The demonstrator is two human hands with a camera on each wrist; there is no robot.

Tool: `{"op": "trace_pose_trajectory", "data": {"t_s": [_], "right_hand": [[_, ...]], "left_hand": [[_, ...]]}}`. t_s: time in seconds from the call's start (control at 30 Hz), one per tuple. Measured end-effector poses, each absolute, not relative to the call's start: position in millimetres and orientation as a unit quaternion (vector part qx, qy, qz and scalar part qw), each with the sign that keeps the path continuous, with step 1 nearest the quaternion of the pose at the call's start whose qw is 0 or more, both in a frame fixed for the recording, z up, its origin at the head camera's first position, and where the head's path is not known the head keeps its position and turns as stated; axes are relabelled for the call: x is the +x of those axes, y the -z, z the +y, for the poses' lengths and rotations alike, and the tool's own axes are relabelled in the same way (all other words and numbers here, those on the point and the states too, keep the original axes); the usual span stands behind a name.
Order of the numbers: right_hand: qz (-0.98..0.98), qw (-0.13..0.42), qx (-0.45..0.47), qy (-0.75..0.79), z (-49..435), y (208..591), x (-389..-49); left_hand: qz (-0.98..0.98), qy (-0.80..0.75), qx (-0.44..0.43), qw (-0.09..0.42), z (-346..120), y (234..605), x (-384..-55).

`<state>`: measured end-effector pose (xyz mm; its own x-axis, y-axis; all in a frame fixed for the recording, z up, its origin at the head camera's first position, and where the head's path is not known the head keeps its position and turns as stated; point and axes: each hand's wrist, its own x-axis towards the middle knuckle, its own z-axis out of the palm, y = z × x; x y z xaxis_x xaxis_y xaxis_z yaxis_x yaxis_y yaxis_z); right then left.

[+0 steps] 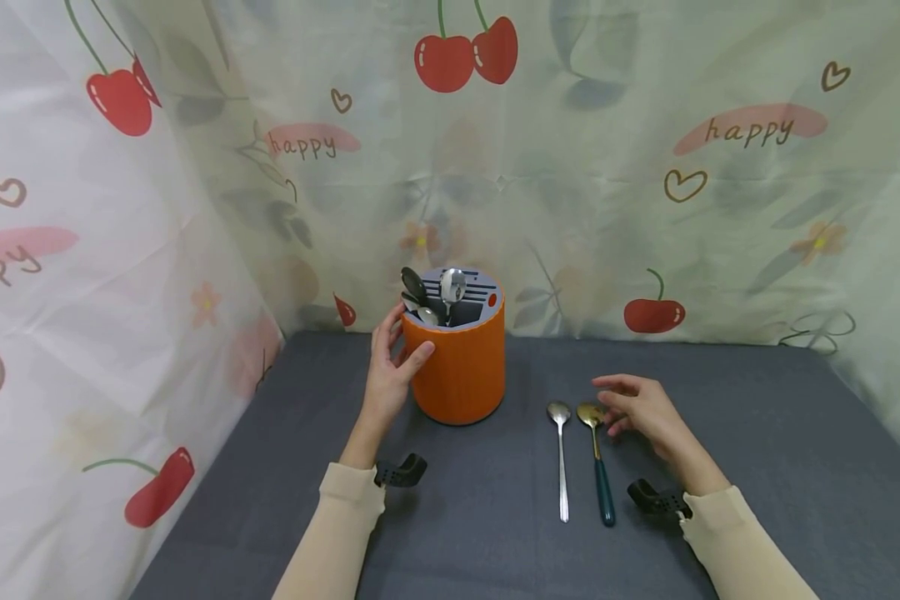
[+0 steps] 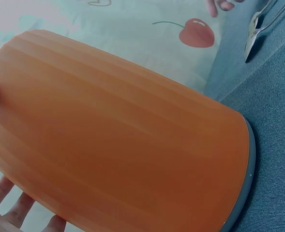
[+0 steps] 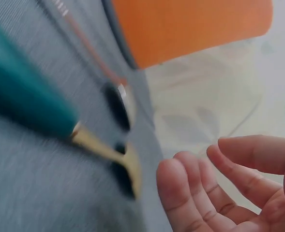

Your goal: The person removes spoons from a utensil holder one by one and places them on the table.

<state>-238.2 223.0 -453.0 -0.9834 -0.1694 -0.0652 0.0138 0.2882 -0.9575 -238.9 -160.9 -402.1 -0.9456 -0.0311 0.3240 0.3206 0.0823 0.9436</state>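
Note:
An orange cylindrical utensil holder (image 1: 461, 371) with a grey slotted top stands upright on the dark cloth. My left hand (image 1: 390, 371) grips its left side, thumb across the front and fingers round the back. Several spoons, among them a shiny silver one (image 1: 453, 285) and a dark one (image 1: 413, 284), poke out of the holder's top. To its right lie a silver spoon (image 1: 562, 458) and a gold spoon with a dark green handle (image 1: 604, 483). Beside the gold spoon's bowl, my right hand (image 1: 648, 417) hovers with loosely bent fingers and nothing in them.
Dark grey cloth (image 1: 487, 533) covers the table. A pale curtain (image 1: 570, 208) printed with cherries and hearts rises behind it and along the left side. Black wrist mounts (image 1: 401, 472) sit at both cuffs.

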Motion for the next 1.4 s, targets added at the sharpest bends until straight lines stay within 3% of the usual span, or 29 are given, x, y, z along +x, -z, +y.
{"op": "trace_pose_trajectory", "data": {"t_s": [0.63, 1.4], "right_hand": [[0.786, 0.041, -0.111, 0.607, 205, 414, -221], [0.786, 0.025, -0.170, 0.594, 199, 356, -236]], "left_hand": [[-0.718, 0.668, -0.114, 0.157, -165, 422, -253], [-0.723, 0.664, -0.115, 0.155, -166, 423, -254]]}}
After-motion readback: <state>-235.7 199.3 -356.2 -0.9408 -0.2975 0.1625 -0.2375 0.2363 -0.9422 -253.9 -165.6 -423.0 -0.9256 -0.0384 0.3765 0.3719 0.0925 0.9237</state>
